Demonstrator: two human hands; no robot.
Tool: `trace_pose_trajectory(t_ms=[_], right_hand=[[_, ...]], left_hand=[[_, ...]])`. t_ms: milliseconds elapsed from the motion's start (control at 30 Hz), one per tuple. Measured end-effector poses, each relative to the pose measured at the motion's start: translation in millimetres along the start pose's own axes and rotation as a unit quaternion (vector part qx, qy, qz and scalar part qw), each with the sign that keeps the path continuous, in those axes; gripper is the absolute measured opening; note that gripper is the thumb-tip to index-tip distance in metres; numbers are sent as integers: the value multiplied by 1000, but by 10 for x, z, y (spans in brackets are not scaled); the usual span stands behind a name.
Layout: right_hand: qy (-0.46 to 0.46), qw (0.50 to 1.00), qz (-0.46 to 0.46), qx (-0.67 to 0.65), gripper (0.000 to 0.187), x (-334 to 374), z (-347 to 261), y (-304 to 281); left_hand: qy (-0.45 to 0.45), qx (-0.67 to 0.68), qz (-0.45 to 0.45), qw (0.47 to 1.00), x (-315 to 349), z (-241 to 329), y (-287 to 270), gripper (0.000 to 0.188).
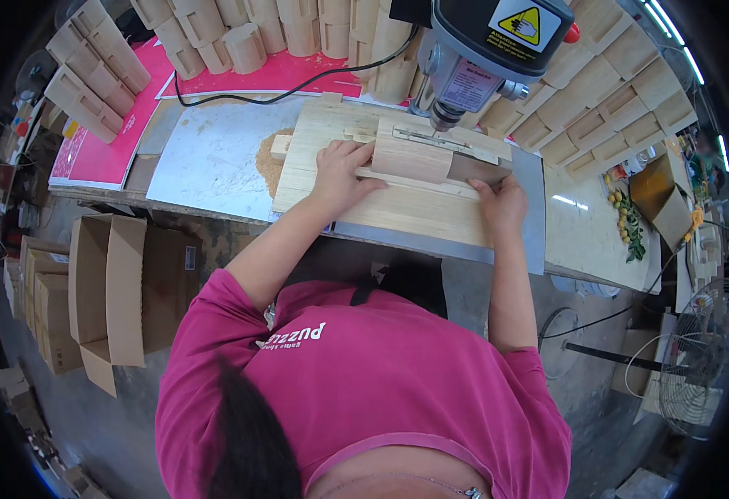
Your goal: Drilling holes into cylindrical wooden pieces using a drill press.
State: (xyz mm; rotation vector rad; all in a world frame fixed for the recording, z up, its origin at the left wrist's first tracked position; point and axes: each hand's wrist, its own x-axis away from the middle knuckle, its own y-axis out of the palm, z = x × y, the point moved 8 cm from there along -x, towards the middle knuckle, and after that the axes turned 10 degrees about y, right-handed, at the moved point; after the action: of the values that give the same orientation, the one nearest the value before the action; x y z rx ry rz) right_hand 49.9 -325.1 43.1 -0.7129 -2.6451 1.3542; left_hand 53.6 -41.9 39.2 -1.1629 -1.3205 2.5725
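Observation:
A pale wooden block with a curved face lies on a flat wooden board under the drill press. Along its top edge runs a narrow slotted metal strip. My left hand is closed on the block's left end, thumb along its near side. At the other end my right hand grips a smooth grey-brown piece that extends from the block; some of its fingertips are hidden. The drill chuck hangs just above the strip.
Stacked wooden blocks line the table's back, with more rows at right. Sawdust lies left of the board. A black cable crosses the tabletop. An open cardboard box stands below left; a wire-cage fan is at lower right.

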Motion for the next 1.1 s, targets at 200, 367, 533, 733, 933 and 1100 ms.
trace_pose_trajectory(t_ms=[200,367,533,733,933,1100], right_hand=[[-1,999,-31,6,43,-31,-46,62],[-90,978,-190,-8,39,-245,-267,-245],[-195,964,90,-157,35,-702,-1334,-1655],[-288,923,45,-253,38,-876,-2090,-1424],[-253,943,202,-75,35,-130,-1803,-1733],[-292,928,148,-179,16,455,-1465,-1335]], left_hand=[[-45,93,-84,991,34,-296,96,59],[-58,119,-109,985,52,-345,129,55],[-27,131,-86,987,36,-308,155,53],[-24,126,-80,989,34,-279,112,51],[-10,133,-85,987,-4,-249,143,49],[-28,99,-96,990,46,-273,79,49]])
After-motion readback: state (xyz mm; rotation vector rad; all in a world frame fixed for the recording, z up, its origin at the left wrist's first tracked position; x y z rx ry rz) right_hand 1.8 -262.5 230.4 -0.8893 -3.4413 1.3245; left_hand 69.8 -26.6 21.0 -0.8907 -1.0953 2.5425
